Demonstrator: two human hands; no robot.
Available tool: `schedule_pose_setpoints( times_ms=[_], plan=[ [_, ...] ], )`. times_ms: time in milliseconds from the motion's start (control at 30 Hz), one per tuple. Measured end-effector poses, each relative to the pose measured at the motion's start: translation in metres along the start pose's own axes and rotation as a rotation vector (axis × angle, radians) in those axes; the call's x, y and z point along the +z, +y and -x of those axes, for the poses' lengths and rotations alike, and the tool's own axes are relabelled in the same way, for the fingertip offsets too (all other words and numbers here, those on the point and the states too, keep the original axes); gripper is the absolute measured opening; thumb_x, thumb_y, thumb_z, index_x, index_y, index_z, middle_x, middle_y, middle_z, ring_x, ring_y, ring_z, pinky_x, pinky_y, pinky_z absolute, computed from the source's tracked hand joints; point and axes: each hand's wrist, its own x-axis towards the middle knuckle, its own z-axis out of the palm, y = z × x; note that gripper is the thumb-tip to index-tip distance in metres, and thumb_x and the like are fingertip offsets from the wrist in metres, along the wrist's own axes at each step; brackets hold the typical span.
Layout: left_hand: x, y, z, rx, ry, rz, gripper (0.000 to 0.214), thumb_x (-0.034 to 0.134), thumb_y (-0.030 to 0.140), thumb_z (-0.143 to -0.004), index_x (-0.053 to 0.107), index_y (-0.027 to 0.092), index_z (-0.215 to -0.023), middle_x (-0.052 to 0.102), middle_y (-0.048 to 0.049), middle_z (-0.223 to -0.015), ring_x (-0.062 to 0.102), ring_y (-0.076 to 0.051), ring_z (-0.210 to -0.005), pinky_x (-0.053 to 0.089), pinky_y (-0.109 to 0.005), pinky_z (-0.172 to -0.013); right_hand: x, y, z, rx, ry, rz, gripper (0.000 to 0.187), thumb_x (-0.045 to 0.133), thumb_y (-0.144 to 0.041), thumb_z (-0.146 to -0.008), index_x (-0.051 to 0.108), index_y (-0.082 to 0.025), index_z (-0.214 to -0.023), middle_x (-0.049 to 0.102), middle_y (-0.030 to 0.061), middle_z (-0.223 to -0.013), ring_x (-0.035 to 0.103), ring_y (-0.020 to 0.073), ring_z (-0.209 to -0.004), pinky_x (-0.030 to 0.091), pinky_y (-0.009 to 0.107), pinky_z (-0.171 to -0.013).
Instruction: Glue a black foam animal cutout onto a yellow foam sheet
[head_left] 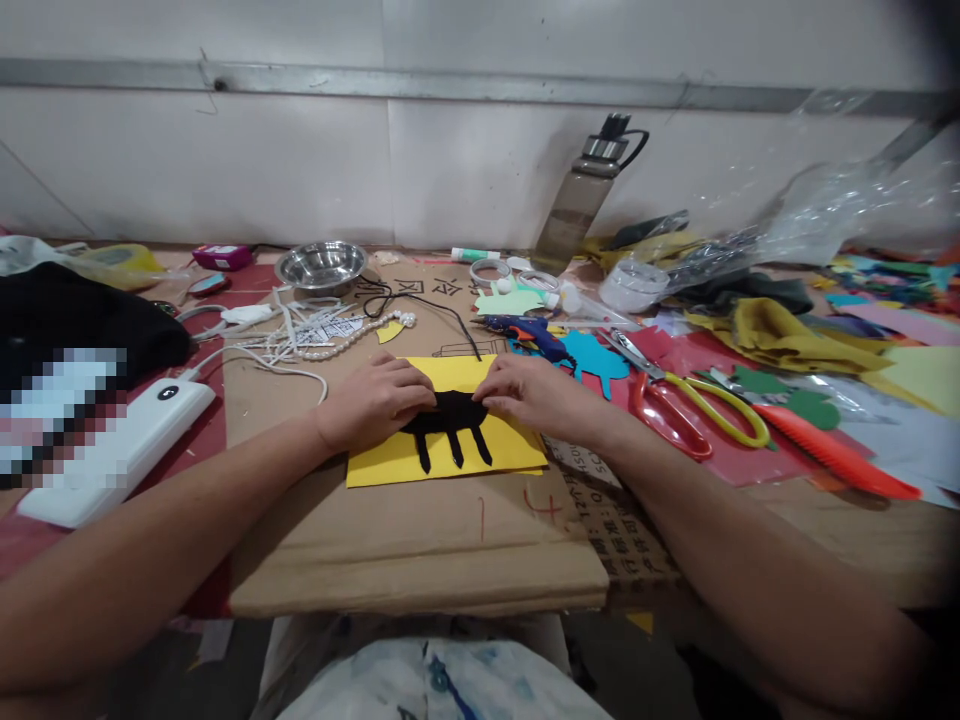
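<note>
A black cutout (pixel 454 412) with several short legs pointing toward me lies on a yellow sheet of paper (pixel 375 466). At its left upper edge, the bent fingers of my left hand (pixel 382 398) pinch the cutout. The fingertips of my right hand (pixel 529 390) close on its right upper edge. Both hands rest over the yellow sheet, which lies on a flat piece of cardboard (pixel 420 560). My fingers hide the ends of the cutout.
To the right lie a blue glue gun (pixel 536 335), scissors (pixel 690 395), an orange-red cutter (pixel 836 450) and a blue paper cutout (pixel 600 358). A bottle (pixel 574 205) and metal bowl (pixel 322 265) stand behind. A white power bank (pixel 120 450) and pearl string (pixel 352 342) lie left.
</note>
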Motion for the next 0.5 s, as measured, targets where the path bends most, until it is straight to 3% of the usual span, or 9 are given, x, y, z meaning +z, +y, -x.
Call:
schedule_pose_setpoints(
  times_ms=[267,500],
  plan=[
    [-0.002,-0.001,0.001,0.011,-0.037,0.017,0.023,0.050,0.015,-0.091,0.070,0.022,-0.098,0.073,-0.0029,-0.106,0.062,-0.017,-0.095,0.038,-0.032,-0.084,0.014,-0.003,0.001,-0.199,0.036,0.003,0.026,0.058,-0.019,-0.091,0.074,-0.023,-0.110,0.061,0.0094,-0.100,0.057,0.0212,-0.096,0.047,0.037,-0.087],
    [-0.003,-0.008,0.012,-0.061,-0.012,0.079,0.023,0.053,0.010,-0.086,0.070,0.021,-0.098,0.072,-0.0035,-0.104,0.064,-0.017,-0.095,0.043,-0.031,-0.086,0.023,0.001,0.001,-0.215,0.058,-0.003,0.024,0.060,-0.019,-0.089,0.075,-0.022,-0.108,0.062,0.0103,-0.099,0.057,0.0220,-0.095,0.048,0.038,-0.087]
  ],
)
